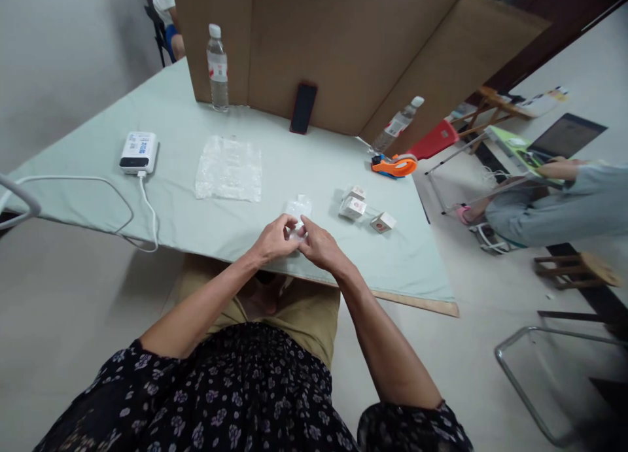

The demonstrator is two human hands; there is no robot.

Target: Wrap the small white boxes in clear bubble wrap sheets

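At the table's front edge, my left hand [275,239] and my right hand [320,244] meet over a small piece of translucent bubble wrap [298,207]. The fingers of both are closed on its near end, while the far end lies on the cloth. Whether something is wrapped inside, I cannot tell. A larger flat sheet of bubble wrap [229,169] lies to the left, beyond my left hand. Right of my hands are three small white boxes: two close together, a rear box [357,191] and a front box [352,208], and a separate box [383,222].
An orange and blue tape dispenser [396,165] sits at the right edge. Behind stand a cardboard screen [333,40], a phone [303,108], a left bottle [218,72] and a leaning right bottle [397,125]. A cabled power bank [139,152] lies left. Another person [554,207] sits right.
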